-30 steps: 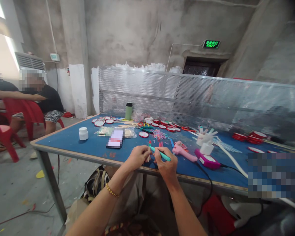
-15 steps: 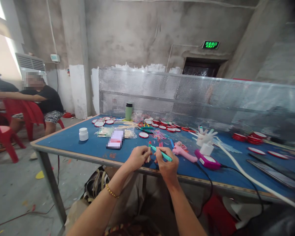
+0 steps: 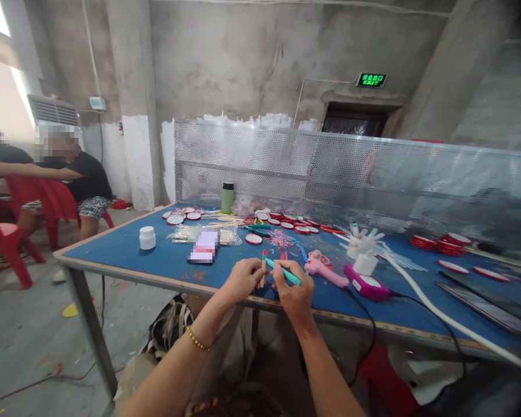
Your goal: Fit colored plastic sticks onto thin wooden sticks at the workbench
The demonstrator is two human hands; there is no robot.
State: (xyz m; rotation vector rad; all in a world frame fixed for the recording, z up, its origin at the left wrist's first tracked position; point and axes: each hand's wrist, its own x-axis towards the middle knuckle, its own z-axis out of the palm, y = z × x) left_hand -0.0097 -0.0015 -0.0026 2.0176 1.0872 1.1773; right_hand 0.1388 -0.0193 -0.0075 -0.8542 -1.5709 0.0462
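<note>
Near the front edge of the blue table, my left hand [image 3: 246,278] pinches a small wooden stick [image 3: 263,275] upright; its top end is red with some green below. My right hand [image 3: 296,289] is closed round a teal marker pen [image 3: 289,273], held like a pencil. The pen's tip points left and meets or nearly meets the stick just under its coloured end; contact is too small to tell. Red and pink pens [image 3: 283,255] lie just beyond my hands. To the right of my right hand rests a pink glue gun [image 3: 323,269].
A phone [image 3: 204,245], a white jar [image 3: 147,238] and a green bottle [image 3: 227,197] stand or lie leftward. Round red-rimmed discs [image 3: 301,230] spread along the back. A purple box [image 3: 367,282] with cables, a white cup of pens [image 3: 356,243] and tablets [image 3: 481,304] occupy the right.
The teal marker and my right hand have shifted slightly left and changed tilt a little. My left hand and the stick stay nearly still.
</note>
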